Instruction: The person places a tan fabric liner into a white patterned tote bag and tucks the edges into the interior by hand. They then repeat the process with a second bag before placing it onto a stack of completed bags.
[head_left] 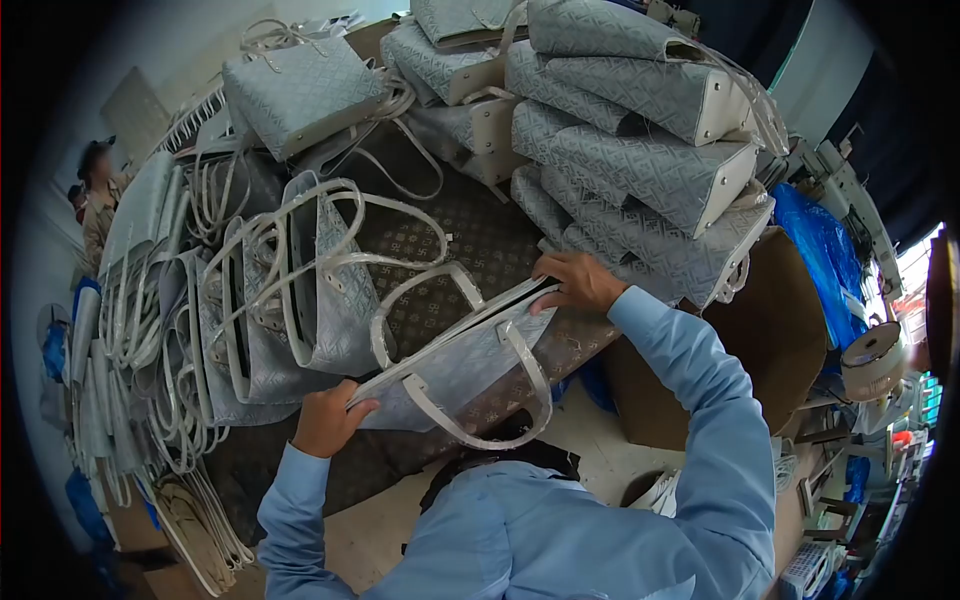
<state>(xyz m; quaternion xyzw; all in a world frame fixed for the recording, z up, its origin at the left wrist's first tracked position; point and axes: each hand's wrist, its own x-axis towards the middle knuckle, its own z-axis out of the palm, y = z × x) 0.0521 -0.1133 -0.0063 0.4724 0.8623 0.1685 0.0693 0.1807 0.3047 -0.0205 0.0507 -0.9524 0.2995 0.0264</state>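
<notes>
A light grey patterned handbag (455, 372) with white handles stands at the near edge of the dark patterned table, its top opening facing up. My left hand (331, 418) grips the left end of its top edge, thumb over the rim. At the other end of the same edge, my right hand (580, 283) is closed on the corner. One handle (515, 390) hangs toward me over the front, while the other loops up on the far side. The fingers behind the bag's rim are partly hidden.
Stacked grey handbags (640, 150) rise at the back right. More bags with looped handles (330, 290) stand at the left. A large cardboard box (745, 340) is at the right, beside blue plastic (820, 250). Another person (100, 200) is at the far left.
</notes>
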